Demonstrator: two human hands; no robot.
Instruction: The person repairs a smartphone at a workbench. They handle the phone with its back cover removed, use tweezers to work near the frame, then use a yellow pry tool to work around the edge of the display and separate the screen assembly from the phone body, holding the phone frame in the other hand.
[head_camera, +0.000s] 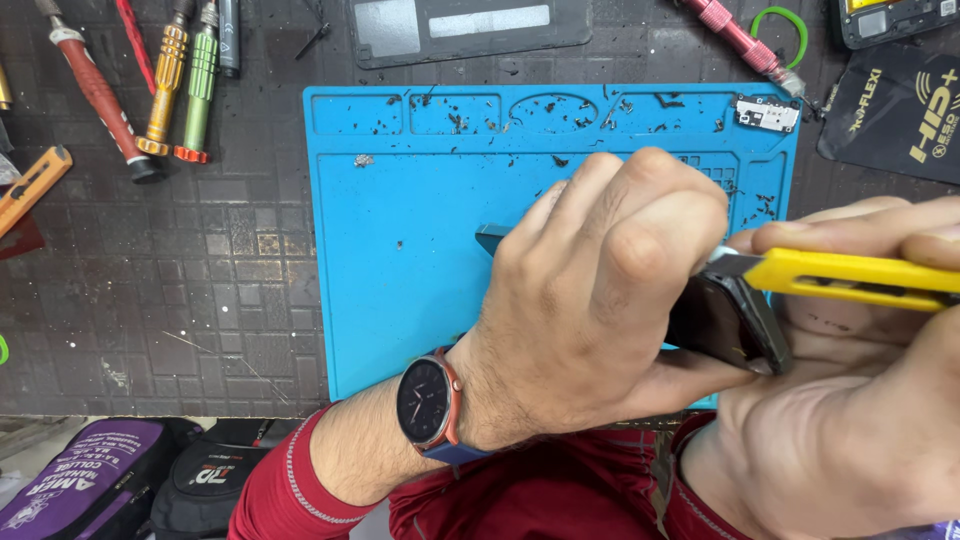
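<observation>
From the head camera, your left hand (600, 300) is curled around a dark phone (725, 325), fingers pressed together over it, so most of the phone is hidden; only its right end shows, just right of your knuckles. Your right hand (860, 400) is closed around a yellow utility knife (850, 275), and the metal tip of the knife touches the upper edge of the phone. Both hands are above the near right part of the blue mat (400, 250), which lies on the dark bench (150, 300). A small circuit part (767, 113) lies at the far right corner of the mat. Several screwdrivers (170, 85) lie far left on the bench.
</observation>
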